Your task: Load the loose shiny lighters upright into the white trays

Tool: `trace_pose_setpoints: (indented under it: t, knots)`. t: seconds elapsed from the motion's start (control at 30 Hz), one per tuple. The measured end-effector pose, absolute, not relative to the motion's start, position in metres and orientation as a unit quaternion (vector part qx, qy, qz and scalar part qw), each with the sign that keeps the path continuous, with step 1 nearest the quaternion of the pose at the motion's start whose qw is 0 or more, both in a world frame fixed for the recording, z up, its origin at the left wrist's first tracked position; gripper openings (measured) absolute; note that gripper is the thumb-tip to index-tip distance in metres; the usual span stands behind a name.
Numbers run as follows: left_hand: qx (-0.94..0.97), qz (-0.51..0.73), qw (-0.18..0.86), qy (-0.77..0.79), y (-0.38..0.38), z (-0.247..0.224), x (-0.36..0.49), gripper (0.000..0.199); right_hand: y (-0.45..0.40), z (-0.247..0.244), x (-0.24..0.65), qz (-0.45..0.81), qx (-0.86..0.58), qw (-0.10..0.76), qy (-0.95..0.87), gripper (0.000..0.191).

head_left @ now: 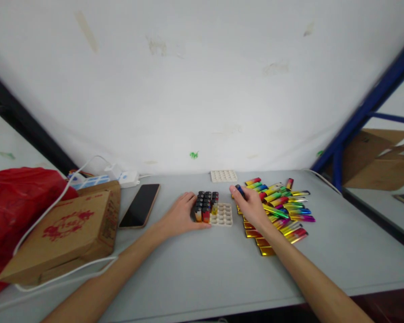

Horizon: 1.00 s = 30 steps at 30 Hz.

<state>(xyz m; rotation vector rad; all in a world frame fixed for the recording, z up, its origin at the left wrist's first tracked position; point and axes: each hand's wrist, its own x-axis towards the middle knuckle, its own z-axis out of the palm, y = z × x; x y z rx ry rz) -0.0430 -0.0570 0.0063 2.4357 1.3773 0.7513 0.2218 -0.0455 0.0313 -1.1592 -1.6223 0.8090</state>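
A white tray with round sockets lies on the table, and several lighters with black tops stand upright in its left part. My left hand curls around the tray's left side, thumb along the front edge and fingers at the back left. Just right of the tray, my right hand is closed on a dark blue lighter, held between thumb and fingers above the table. Beneath and beside that hand spreads a pile of shiny, many-coloured lighters, partly hidden by the hand and forearm.
A second white tray lies by the wall. On the left are a phone, a cardboard box, a red plastic bag, a white power strip and loose cables. An open carton stands beyond the blue frame.
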Motion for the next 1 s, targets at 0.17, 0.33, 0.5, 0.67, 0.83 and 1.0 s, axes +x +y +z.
trace_pose_setpoints:
  t: [0.17, 0.33, 0.5, 0.67, 0.83, 1.0]
  knots:
    - [0.834, 0.263, 0.127, 0.469, -0.055, 0.005, -0.043, 0.069, -0.046, 0.031, 0.22, 0.255, -0.518, 0.467, -0.67, 0.056]
    - [0.832, 0.261, 0.125, 0.473, -0.055, 0.005, -0.043, 0.071, -0.043, 0.023, 0.217, 0.243, -0.523, 0.448, -0.683, 0.05]
    - [0.83, 0.255, 0.131, 0.478, -0.056, 0.005, -0.043, 0.07, -0.05, 0.031, 0.217, 0.221, -0.487, 0.418, -0.734, 0.045]
    - [0.831, 0.264, 0.137, 0.471, -0.057, 0.007, -0.043, 0.07, -0.059, 0.048, 0.222, 0.196, -0.428, 0.345, -0.812, 0.034]
    - [0.834, 0.265, 0.142, 0.463, -0.057, 0.009, -0.042, 0.069, -0.06, 0.05, 0.223, 0.184, -0.356, 0.307, -0.863, 0.046]
    - [0.829, 0.272, 0.15, 0.465, -0.058, 0.009, -0.042, 0.069, -0.058, 0.04, 0.219, 0.204, -0.354, 0.285, -0.867, 0.051]
